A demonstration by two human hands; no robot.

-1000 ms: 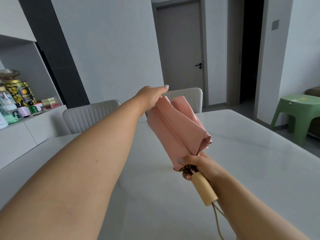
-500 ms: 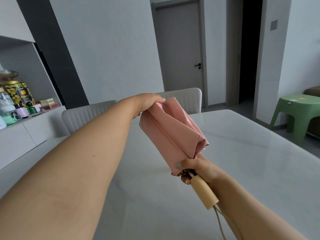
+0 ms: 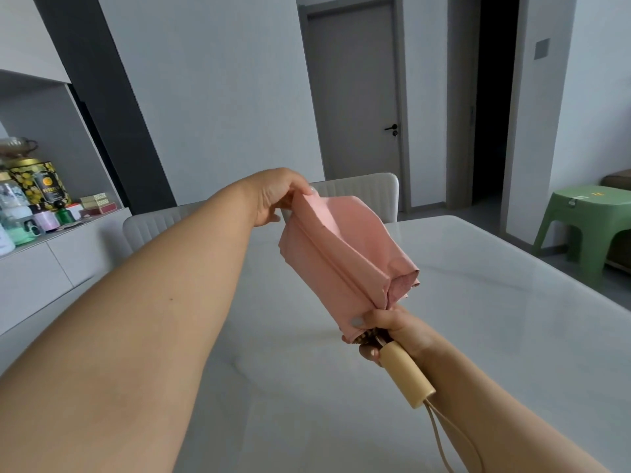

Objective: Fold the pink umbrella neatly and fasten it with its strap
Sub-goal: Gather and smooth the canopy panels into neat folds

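While the pink umbrella (image 3: 338,254) hangs in mid-air at the centre of the frame, above the white bench (image 3: 495,302) and touching nothing but my hands, I read it as collapsed but not yet rolled. My right hand (image 3: 387,331), lower centre-right, is clenched around the gathered base of the canopy, just above the pale wooden handle (image 3: 408,377), whose cord (image 3: 444,438) trails toward the bottom edge. My left hand (image 3: 276,196), upper centre, pinches the top fold of the fabric between fingers and thumb.

I judge the canopy to be light, soft and a little slippery: the panels stand out in loose flaps and gape open on the right side. Thin cloth like this will slide out of a careless pinch and crease wherever I squeeze it. The shaft and handle are the only stiff parts, so the right hand's hold at the base is the sound anchor. With the left I would take each panel by its outer edge, near a rib tip, and lay it flat one way round.

I cannot make out the strap in this view; it may be hidden among the folds.

Two pale chairs (image 3: 362,192) stand behind the bench, and a green stool (image 3: 587,220) at right.
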